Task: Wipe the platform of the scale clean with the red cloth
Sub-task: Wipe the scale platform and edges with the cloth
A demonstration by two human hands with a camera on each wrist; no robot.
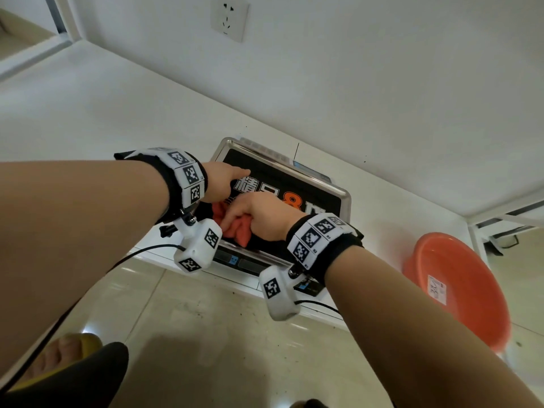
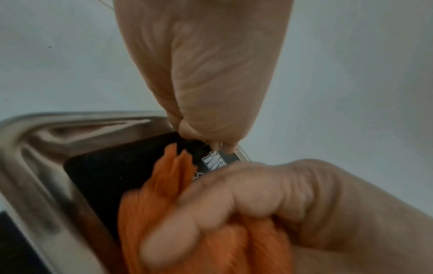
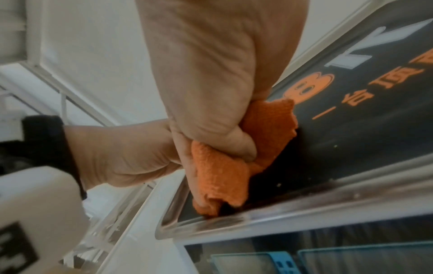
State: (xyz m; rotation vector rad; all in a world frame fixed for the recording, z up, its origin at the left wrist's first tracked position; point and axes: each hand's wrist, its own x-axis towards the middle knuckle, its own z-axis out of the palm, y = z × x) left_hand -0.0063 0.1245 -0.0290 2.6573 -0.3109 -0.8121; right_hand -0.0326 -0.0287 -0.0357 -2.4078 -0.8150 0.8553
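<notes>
The scale sits on a low white ledge, its steel platform [image 1: 345,196] covered by a black sticker with white and orange characters. My right hand [image 1: 262,216] grips the bunched red cloth [image 1: 239,231] and holds it down on the platform's near left part. In the right wrist view the cloth [image 3: 218,176] reaches the platform's front rim [image 3: 304,213]. My left hand [image 1: 222,184] rests on the platform's left side just beyond the cloth, one finger stretched out across the sticker. Its fingertips [image 2: 220,146] touch the black surface in the left wrist view.
The scale's display panel [image 1: 244,262] faces me below the platform. An orange plastic basin [image 1: 459,290] stands on the floor to the right. A wall socket [image 1: 229,19] is above the scale. My foot in a yellow slipper [image 1: 64,354] is at the lower left.
</notes>
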